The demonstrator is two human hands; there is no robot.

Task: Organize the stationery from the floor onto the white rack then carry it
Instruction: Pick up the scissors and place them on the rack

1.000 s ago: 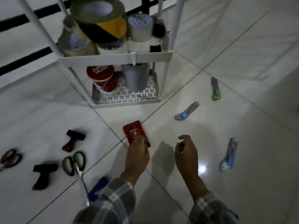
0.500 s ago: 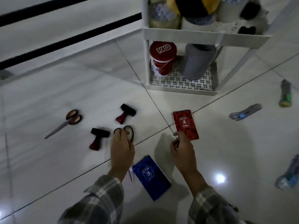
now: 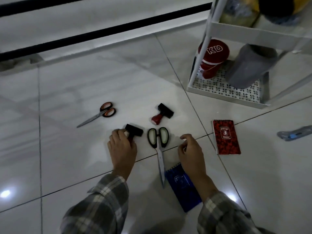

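My left hand point(image 3: 121, 147) grips the handle of a black rubber stamp point(image 3: 135, 130) lying on the tiled floor. My right hand point(image 3: 190, 151) hovers with curled fingers just right of the green-handled scissors point(image 3: 158, 141) and holds nothing. A second stamp with a red handle point(image 3: 162, 114) lies beyond them. Orange-handled scissors point(image 3: 103, 114) lie further left. A red notepad point(image 3: 226, 137) lies to the right, and a blue notepad point(image 3: 184, 188) lies partly under my right forearm. The white rack point(image 3: 224, 95) stands at the upper right.
The rack's bottom shelf holds a red KO container point(image 3: 213, 58) and a grey cylinder point(image 3: 249, 66); its upper shelf holds tape rolls, cut off by the frame. A grey-blue utility knife point(image 3: 295, 133) lies at the right edge. A wall with black stripes runs along the back.
The view has swung left. My left hand moved from the green-handled scissors onto the black stamp. My right hand left the red notepad and shifted left toward the scissors.
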